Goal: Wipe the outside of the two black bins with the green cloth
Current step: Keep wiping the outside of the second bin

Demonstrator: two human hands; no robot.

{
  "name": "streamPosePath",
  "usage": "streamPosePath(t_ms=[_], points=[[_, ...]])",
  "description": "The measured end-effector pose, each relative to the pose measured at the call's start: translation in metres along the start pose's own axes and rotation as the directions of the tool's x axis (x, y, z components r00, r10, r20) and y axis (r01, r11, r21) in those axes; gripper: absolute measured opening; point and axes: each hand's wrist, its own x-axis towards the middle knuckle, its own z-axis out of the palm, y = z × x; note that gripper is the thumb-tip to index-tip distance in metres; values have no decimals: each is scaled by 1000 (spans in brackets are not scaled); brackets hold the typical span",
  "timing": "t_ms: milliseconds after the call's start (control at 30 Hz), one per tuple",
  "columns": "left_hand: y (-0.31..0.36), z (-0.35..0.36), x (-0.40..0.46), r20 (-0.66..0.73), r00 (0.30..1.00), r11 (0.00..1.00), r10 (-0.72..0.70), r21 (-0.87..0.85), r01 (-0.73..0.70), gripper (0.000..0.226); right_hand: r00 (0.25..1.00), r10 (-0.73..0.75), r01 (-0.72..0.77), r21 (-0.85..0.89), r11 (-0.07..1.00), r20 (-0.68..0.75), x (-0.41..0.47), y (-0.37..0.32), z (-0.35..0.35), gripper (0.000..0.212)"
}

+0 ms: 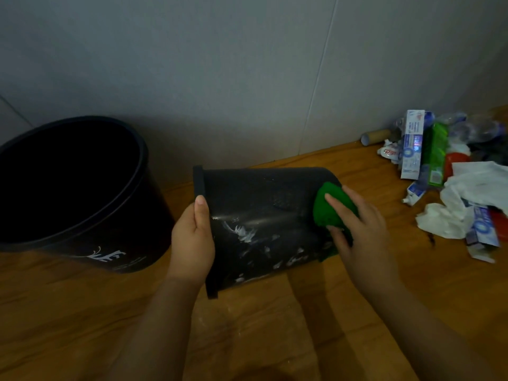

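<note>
Lying on its side, long axis left-right, the tipped bin (pixel 264 224) is being gripped at the rim by the left hand (pixel 192 237) while the right hand (pixel 357 226) is pressing the green cloth (pixel 327 213) flat-fingered against its base end.

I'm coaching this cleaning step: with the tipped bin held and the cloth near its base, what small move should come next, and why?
Probably slide the green cloth under the right hand leftward along the tipped bin toward the rim that the left hand grips. Whitish smears show mid-wall, and the cloth sits at the base end.
</note>
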Motion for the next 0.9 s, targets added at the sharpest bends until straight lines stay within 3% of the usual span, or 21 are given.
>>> streamPosePath(t_ms=[67,133,200,333,367,500,567,633,733,767,900], points=[[1,1,1,-6,1000,1000,-3,-6,3,48,988,148,-147,18,989,-39,-1,5,-1,55],[2,1,2,-3,1000,1000,-21,-20,21,49,984,173,-174,-10,985,-51,-9,-1,2,57],[2,0,5,2,1000,999,-29,-19,29,52,995,101,-101,3,995,-18,-20,-15,8,59],[4,-2,9,20,1000,1000,-13,-3,13,50,978,-199,202,-42,979,55,-18,-29,10,62],[3,-3,10,24,1000,1000,-12,-4,13,49,984,-174,176,-50,983,42,-14,-25,9,61],[2,-2,11,22,1000,1000,-13,1,13,51,984,176,-177,-9,984,-40,-3,-10,4,57],[3,-1,11,16,1000,1000,-27,-6,27,51,979,195,-197,-36,980,-60,-8,-17,5,57],[5,-1,11,10,999,999,-46,-22,46,48,993,111,-112,-28,993,-26,-14,-30,9,60],[6,-1,11,3,999,999,-46,-13,46,47,991,-126,129,-70,989,51,-13,-40,12,62],[6,-1,12,6,999,999,-43,-6,43,48,990,-127,131,-79,988,56,-7,-37,11,61],[3,-2,12,12,999,999,-41,3,41,52,984,176,-175,-92,980,3,10,-19,0,54]])
